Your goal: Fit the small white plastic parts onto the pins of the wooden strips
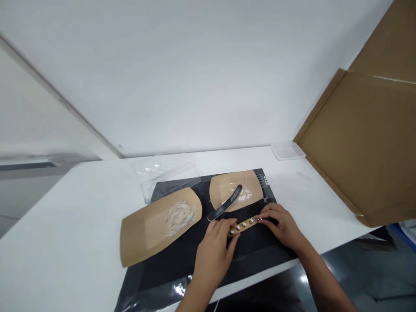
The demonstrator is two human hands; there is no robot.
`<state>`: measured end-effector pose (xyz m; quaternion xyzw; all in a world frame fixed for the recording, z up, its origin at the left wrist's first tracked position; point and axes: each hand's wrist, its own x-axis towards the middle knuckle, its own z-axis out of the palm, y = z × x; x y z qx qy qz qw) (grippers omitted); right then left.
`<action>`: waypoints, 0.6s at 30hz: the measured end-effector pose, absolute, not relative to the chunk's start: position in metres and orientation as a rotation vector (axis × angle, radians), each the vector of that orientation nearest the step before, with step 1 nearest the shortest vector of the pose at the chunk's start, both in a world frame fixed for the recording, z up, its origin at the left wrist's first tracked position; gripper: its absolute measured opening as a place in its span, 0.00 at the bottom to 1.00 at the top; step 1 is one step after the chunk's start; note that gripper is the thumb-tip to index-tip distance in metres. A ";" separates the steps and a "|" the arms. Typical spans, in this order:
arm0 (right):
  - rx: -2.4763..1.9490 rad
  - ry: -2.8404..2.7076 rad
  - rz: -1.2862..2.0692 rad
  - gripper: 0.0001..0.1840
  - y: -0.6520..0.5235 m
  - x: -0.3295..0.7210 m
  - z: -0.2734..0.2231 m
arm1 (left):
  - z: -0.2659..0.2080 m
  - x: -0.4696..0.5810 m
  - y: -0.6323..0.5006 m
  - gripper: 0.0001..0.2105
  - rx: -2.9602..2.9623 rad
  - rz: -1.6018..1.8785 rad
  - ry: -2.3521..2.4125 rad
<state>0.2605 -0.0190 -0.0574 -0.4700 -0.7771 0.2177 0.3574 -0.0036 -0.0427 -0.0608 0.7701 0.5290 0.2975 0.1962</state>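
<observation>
A narrow tan strip (244,225) with a row of several small white-and-dark pieces lies across the black mat (177,255). My left hand (216,247) grips its left end between thumb and fingers. At the strip's other end, my right hand (282,225) has thumb and fingertips closed together, with a tiny pale bit showing there, too small to name. Just beyond my left hand is a curved black strip (231,200). It rests partly on a smaller brown card (221,186) holding small white bits (245,195).
A larger curved brown card (136,236) bears a heap of thin whitish slivers (180,216). Behind are a clear plastic box (172,177) and a shallow white tray (287,151). A clear fork-like piece (262,180) lies right. A big cardboard panel (360,143) stands at right.
</observation>
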 end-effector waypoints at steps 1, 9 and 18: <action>-1.220 -2.008 0.557 0.08 -0.018 0.260 -0.058 | -0.061 -0.004 -0.042 0.11 2.138 0.835 1.470; -1.282 -1.963 0.610 0.05 -0.014 0.257 -0.058 | -0.060 -0.008 -0.041 0.11 2.021 0.850 1.475; -1.297 -1.958 0.616 0.06 -0.016 0.261 -0.060 | -0.064 -0.010 -0.040 0.11 1.980 0.848 1.482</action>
